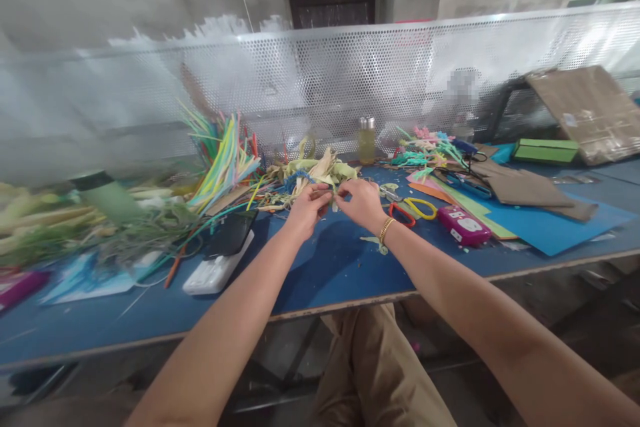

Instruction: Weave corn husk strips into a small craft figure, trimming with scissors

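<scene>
Both my hands meet over the middle of the blue table (330,267). My left hand (309,205) and my right hand (361,203) each pinch a pale dried husk strip (334,195) stretched between them, fingers closed on it. Just behind them lies a pile of dried corn husks (320,172) with a blue cord in it. My right wrist wears a gold bracelet (385,231).
Coloured strips (225,157) fan up left of the husks. A black phone on a white box (220,257) lies near my left forearm. Scissors (411,210), a pink case (463,225), coloured paper sheets (545,227), a small jar (367,140) and a perforated metal screen (380,73) lie right and behind.
</scene>
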Action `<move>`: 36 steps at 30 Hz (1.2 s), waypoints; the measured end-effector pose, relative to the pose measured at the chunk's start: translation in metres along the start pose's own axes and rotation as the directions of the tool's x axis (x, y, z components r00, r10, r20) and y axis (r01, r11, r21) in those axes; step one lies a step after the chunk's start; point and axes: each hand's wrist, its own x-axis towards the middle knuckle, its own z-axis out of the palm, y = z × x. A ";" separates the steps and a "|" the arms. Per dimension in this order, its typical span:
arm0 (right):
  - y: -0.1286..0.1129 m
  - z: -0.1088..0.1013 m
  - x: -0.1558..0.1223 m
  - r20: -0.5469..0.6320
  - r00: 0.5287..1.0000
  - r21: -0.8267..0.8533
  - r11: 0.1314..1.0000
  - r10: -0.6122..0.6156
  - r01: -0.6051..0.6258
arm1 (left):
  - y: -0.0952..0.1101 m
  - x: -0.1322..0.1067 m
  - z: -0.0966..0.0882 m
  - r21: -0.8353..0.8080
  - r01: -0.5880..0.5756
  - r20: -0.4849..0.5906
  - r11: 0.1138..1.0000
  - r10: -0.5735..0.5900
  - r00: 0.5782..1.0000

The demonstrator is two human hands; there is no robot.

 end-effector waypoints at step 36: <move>0.016 -0.014 0.011 0.090 0.989 0.157 0.982 -0.121 0.106 | 0.010 0.004 -0.011 0.230 -0.063 0.027 0.971 0.058 0.998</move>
